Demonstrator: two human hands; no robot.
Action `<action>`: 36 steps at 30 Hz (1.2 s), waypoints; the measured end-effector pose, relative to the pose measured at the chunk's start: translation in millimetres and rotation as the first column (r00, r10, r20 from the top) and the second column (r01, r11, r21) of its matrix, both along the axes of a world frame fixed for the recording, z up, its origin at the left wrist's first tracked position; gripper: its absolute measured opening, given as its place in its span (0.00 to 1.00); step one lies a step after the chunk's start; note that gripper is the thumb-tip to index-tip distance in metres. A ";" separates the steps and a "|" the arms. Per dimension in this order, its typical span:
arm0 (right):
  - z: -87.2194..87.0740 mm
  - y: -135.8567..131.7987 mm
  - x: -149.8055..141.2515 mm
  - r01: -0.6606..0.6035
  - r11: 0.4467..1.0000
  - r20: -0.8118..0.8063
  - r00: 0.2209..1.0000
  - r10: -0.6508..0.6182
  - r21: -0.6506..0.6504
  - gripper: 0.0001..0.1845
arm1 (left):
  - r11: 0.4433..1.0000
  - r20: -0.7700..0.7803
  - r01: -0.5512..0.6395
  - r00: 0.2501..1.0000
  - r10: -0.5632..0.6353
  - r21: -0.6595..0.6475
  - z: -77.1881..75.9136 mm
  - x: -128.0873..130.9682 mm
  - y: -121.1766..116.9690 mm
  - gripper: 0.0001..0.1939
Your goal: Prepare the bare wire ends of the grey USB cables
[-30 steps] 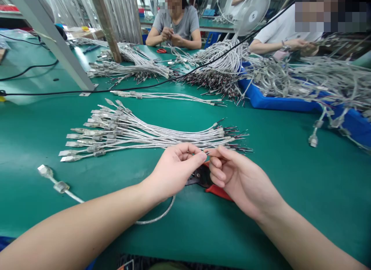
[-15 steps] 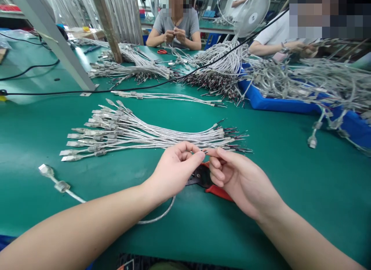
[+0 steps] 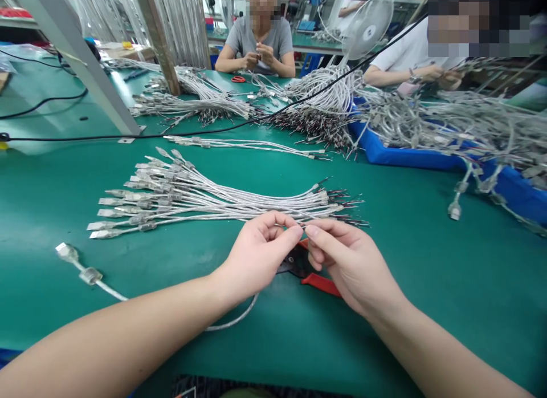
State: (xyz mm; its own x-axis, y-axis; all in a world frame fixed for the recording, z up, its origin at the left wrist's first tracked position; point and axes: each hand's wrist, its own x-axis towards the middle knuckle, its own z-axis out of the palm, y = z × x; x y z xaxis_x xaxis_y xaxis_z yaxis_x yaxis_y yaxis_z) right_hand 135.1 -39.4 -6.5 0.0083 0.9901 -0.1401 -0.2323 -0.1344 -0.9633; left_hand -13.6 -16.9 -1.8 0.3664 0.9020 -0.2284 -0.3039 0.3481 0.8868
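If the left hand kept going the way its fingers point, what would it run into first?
The left hand points right, fingertips almost meeting the right hand; it would probably meet those fingers first. Depth unclear.

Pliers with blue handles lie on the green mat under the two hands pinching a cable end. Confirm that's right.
Not quite: the head view shows the pliers have red handles, not blue. They lie on the green mat under the left hand and right hand, which pinch a cable end.

Both bare forearms are stretched forward and angled inward, and the left hand [image 3: 256,258] and right hand [image 3: 348,267] are brought together, fingers [image 3: 294,234] pinched tip to tip.
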 end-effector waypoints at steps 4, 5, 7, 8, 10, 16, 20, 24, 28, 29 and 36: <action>1.2 -0.6 0.7 0.009 1.000 0.031 0.999 -0.009 -0.007 0.08 | 1.000 0.043 -0.012 0.999 0.013 -0.009 2.5 0.8 -0.5 0.12; 1.7 -0.6 0.7 0.006 1.000 0.028 1.000 -0.006 -0.011 0.08 | 1.000 0.054 -0.011 0.998 0.012 -0.011 2.5 0.5 -0.5 0.12; 2.2 -0.4 0.5 -0.008 1.000 0.019 1.000 0.008 -0.023 0.10 | 1.000 0.061 0.011 0.998 -0.011 0.000 2.0 -0.9 -0.6 0.12; 2.2 -0.2 0.4 -0.015 0.999 0.018 1.000 0.015 -0.030 0.10 | 0.999 0.056 0.034 0.998 -0.035 0.016 1.5 -1.8 -0.5 0.11; 1.5 0.3 0.8 -0.017 0.999 0.036 0.999 0.018 -0.033 0.10 | 0.995 0.039 0.084 0.996 -0.086 0.051 0.2 -3.4 -0.2 0.10; -2.0 -0.8 4.1 0.063 0.991 0.186 0.979 -0.083 0.116 0.09 | 0.996 0.028 0.069 0.997 -0.071 0.048 -1.5 -3.1 1.3 0.10; 4.0 -5.3 -0.1 0.108 0.976 0.230 0.961 -0.151 0.190 0.08 | 0.999 0.026 0.039 0.999 -0.040 0.029 0.8 -1.6 1.3 0.10; 12.8 -10.5 -7.2 0.159 0.959 0.295 0.928 -0.226 0.236 0.05 | 0.999 0.020 0.027 0.999 -0.028 0.034 1.2 -0.8 1.4 0.09; 12.1 -9.4 -5.9 0.136 0.973 0.280 0.942 -0.184 0.185 0.04 | 0.999 0.029 0.034 0.999 -0.035 0.037 -0.6 -1.1 1.4 0.09; 10.5 -8.0 -4.3 0.134 0.976 0.261 0.949 -0.176 0.172 0.05 | 0.999 0.025 0.037 0.999 -0.038 0.037 -0.9 -1.2 1.3 0.10; 3.6 -2.6 2.7 0.068 0.984 0.283 0.952 -0.112 0.162 0.09 | 0.998 0.005 0.042 0.999 -0.042 0.039 0.1 -1.2 1.3 0.11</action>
State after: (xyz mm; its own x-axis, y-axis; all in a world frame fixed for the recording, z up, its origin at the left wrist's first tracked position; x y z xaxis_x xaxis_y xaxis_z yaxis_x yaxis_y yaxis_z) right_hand 137.8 -42.0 -3.0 0.1169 0.9927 0.0303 0.0560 0.0239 -0.9981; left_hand -14.8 -15.6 -1.7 0.4053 0.8939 -0.1914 -0.2950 0.3260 0.8982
